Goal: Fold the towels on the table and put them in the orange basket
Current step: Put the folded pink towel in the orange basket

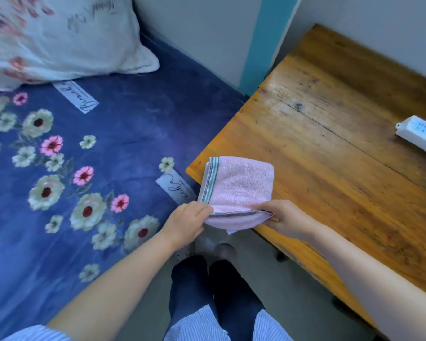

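A pink towel (239, 185) with a green and grey striped edge is folded into a small square. It lies over the near left corner of the wooden table (330, 148), and its near edge hangs past the corner. My left hand (186, 223) pinches the towel's near left corner. My right hand (284, 219) pinches its near right corner. No orange basket is in view.
A bed with a blue flowered cover (89, 168) and a white flowered pillow (59, 38) fills the left side. A white power strip (419, 134) lies at the table's right edge. My legs and the grey floor (145, 316) are below.
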Demonstrator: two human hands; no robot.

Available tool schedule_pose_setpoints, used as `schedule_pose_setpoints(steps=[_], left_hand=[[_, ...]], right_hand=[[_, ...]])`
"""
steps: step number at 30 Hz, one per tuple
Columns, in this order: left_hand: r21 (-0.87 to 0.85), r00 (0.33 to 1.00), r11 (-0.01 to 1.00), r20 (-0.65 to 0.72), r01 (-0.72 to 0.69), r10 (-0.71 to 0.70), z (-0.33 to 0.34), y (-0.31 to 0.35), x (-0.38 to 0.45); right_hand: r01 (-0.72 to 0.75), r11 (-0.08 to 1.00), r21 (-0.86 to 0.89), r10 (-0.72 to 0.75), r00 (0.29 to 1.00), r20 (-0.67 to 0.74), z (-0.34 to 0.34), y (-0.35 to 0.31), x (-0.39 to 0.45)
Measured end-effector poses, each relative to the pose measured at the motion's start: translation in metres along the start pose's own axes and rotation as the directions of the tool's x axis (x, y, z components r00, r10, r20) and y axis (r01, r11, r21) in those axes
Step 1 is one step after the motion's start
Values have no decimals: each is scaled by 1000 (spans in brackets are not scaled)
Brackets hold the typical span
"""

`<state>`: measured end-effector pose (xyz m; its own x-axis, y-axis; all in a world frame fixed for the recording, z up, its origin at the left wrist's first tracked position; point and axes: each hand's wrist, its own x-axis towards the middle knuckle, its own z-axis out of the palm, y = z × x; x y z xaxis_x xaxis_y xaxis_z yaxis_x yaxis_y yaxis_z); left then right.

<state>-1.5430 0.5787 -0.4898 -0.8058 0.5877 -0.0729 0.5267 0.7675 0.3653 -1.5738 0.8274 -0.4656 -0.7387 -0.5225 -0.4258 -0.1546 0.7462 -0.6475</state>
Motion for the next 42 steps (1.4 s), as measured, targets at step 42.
schedule_pose_setpoints(steps=[42], left_hand=[[-617, -76, 313, -520, 722, -851, -242, -174, -601]], right_hand=[[651, 753, 97, -651, 758, -42, 279, -661, 154]])
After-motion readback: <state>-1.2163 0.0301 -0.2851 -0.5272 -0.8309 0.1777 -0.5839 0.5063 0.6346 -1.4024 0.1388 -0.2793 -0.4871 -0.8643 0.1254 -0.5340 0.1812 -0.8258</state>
